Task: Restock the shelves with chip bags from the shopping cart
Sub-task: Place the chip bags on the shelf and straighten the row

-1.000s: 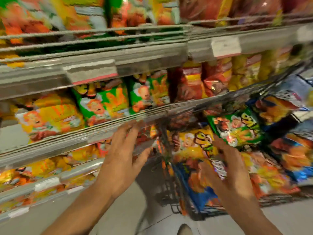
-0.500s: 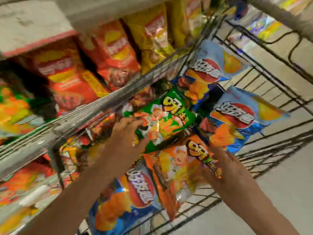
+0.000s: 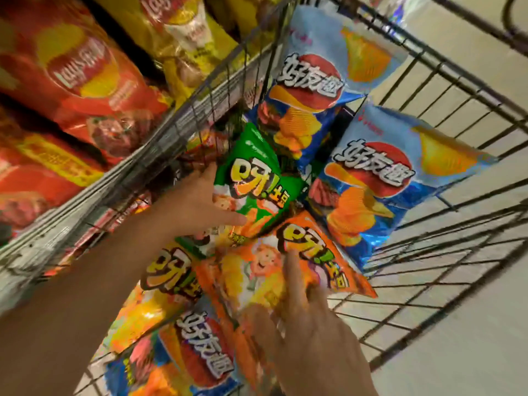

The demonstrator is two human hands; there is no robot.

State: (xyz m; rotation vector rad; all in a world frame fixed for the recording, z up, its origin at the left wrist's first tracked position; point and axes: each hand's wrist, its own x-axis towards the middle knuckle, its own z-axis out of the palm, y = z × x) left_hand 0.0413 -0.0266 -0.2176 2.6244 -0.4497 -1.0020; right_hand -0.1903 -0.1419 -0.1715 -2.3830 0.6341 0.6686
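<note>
Hands reach into the shopping cart (image 3: 445,90): the left hand (image 3: 194,201) lies spread on the green chip bag (image 3: 257,184), thumb across its face, while the right hand (image 3: 311,338) rests straight fingers (image 3: 294,270) on the orange chip bag (image 3: 265,278), neither apparently gripped yet, though blur obscures this. A clean pick means pinching one bag's edge, not crushing it. Blue bags (image 3: 380,181) crowd alongside; the cart's wire wall stands between hands and red shelf bags (image 3: 85,81).

The wire shopping cart (image 3: 428,90) holds blue, green (image 3: 257,178) and seemingly orange chip bags.
</note>
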